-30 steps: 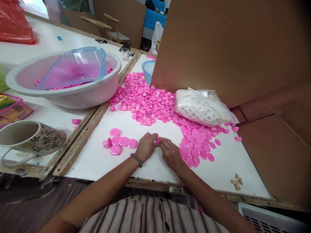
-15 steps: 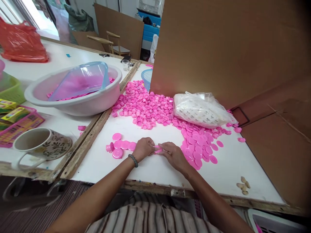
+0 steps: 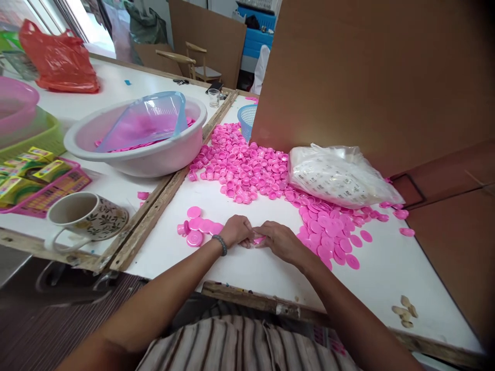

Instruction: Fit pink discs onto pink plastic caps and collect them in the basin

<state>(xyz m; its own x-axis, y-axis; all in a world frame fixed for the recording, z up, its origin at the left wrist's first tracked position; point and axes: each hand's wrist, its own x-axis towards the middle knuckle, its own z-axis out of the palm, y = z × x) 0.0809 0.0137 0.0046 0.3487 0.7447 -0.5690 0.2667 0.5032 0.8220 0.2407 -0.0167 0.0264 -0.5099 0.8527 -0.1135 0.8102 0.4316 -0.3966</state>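
Note:
My left hand [image 3: 238,231] and my right hand [image 3: 280,239] meet over the white table, fingertips pinched on a small pink plastic piece [image 3: 259,239]. Fingers cover most of that piece, so its full shape is hidden. Just left of my left hand lies a short row of pink discs [image 3: 204,225], with a pink cup-shaped piece [image 3: 183,228] at its end. A spread of flat pink discs [image 3: 328,234] lies to the right of my right hand. Behind both hands is a heap of small pink cup-shaped pieces [image 3: 247,167].
A clear plastic bag of white printed packets [image 3: 340,175] rests behind the discs, before a tall cardboard panel [image 3: 367,67]. At left stand a white basin [image 3: 154,161], a patterned mug [image 3: 93,216] and a pink basket [image 3: 73,183]. Peanut shells [image 3: 405,312] lie near the right edge.
The view has shifted, so the table things appear farther right on the right side and left side alike. Both hands keep their pinch on the pink piece, fingers slightly closer together.

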